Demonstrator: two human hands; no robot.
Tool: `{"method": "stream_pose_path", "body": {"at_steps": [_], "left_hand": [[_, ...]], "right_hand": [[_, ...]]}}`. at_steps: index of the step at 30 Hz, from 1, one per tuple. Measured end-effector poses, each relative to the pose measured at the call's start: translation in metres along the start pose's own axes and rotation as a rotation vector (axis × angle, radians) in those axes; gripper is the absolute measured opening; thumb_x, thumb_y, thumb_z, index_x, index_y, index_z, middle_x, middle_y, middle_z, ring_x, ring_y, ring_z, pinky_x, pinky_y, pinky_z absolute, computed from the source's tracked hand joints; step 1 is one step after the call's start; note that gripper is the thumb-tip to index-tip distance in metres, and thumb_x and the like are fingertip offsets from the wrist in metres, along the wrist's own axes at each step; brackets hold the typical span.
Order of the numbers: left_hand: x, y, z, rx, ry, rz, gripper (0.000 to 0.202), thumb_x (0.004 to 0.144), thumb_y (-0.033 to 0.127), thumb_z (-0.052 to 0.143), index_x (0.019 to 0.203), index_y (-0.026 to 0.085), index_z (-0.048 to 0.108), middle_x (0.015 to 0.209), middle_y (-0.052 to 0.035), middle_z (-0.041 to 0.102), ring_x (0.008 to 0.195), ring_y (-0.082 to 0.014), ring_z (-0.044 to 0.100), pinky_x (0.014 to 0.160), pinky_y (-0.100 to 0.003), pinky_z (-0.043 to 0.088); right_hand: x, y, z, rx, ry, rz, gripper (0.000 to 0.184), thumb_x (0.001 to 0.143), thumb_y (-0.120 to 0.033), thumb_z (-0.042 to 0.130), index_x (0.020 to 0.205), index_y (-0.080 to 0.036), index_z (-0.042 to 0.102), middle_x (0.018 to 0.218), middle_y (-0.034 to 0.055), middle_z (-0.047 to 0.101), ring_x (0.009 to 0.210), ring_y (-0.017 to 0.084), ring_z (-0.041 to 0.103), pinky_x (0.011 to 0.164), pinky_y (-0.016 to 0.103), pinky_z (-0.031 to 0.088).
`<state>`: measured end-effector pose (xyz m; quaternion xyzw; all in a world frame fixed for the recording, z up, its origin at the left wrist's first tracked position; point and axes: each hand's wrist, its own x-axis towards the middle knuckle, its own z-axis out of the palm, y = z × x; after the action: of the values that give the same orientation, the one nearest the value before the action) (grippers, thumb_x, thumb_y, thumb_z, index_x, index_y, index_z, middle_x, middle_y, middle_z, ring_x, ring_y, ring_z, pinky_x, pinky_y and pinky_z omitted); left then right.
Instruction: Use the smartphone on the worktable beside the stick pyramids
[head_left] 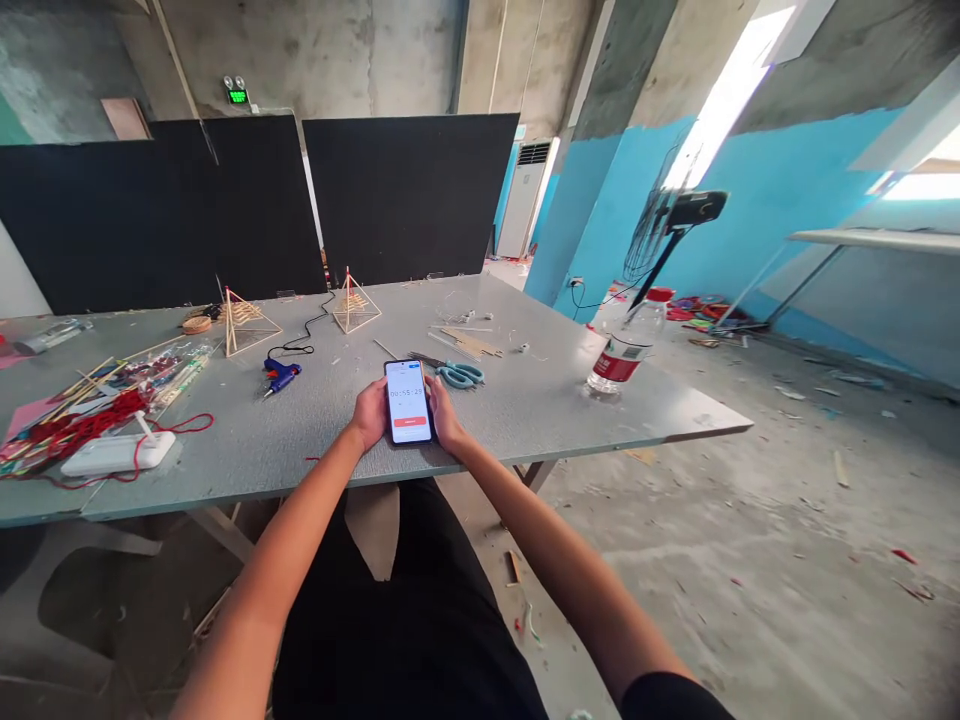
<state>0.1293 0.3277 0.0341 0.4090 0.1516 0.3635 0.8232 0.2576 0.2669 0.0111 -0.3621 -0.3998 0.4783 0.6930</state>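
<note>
A smartphone [408,401] with a lit white screen showing a timer and a red button rests over the near edge of the grey table [525,400]. My left hand [369,413] grips its left side and my right hand [445,415] grips its right side, fingers curled round the edges. Teal-handled scissors [458,374] lie just beyond my right hand. A blue glue gun [280,374] with a black cable lies to the left of the phone.
Two stick pyramids [244,320] [354,303] stand further back. Red string, sticks and a white box [116,452] crowd the table's left end. A plastic bottle [626,347] stands at the right. A fan [667,225] stands on the littered floor.
</note>
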Motion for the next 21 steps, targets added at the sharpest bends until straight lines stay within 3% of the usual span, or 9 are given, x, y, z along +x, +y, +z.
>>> {"method": "stream_pose_path", "body": {"at_steps": [4,9,15,21], "left_hand": [[0.006,-0.004,-0.009,0.03,0.072,-0.018,0.043,0.086,0.039,0.06,0.115,0.009,0.071,0.108,-0.0158,0.078,0.109,-0.0354,0.072,0.103,-0.05,0.05],[0.009,-0.008,-0.016,0.045,0.097,-0.03,0.039,0.083,0.035,0.065,0.112,0.009,0.072,0.104,-0.0151,0.079,0.106,-0.0342,0.073,0.103,-0.048,0.051],[0.01,-0.01,-0.016,0.05,0.096,-0.019,0.036,0.083,0.037,0.066,0.108,0.012,0.072,0.104,-0.013,0.079,0.105,-0.0329,0.073,0.101,-0.047,0.052],[0.009,-0.007,-0.012,0.064,0.129,-0.024,0.034,0.084,0.038,0.066,0.104,0.012,0.073,0.099,-0.012,0.08,0.102,-0.0319,0.074,0.098,-0.045,0.054]], "right_hand": [[0.002,0.005,-0.002,0.029,0.039,-0.002,0.06,0.093,-0.072,0.043,0.127,-0.024,0.057,0.107,0.004,0.075,0.096,0.025,0.071,0.084,0.038,0.056],[0.005,0.01,-0.006,0.012,0.056,0.006,0.057,0.093,-0.071,0.043,0.118,-0.024,0.062,0.1,0.0039,0.076,0.092,0.025,0.071,0.084,0.038,0.056],[0.009,0.018,-0.017,-0.181,0.168,-0.094,0.042,0.09,-0.06,0.057,0.103,-0.022,0.068,0.1,0.0021,0.075,0.096,0.022,0.066,0.089,0.033,0.052],[0.008,0.017,-0.016,-0.207,0.169,-0.113,0.035,0.089,-0.054,0.06,0.103,-0.023,0.069,0.094,0.0,0.073,0.086,0.019,0.064,0.08,0.029,0.05]]}}
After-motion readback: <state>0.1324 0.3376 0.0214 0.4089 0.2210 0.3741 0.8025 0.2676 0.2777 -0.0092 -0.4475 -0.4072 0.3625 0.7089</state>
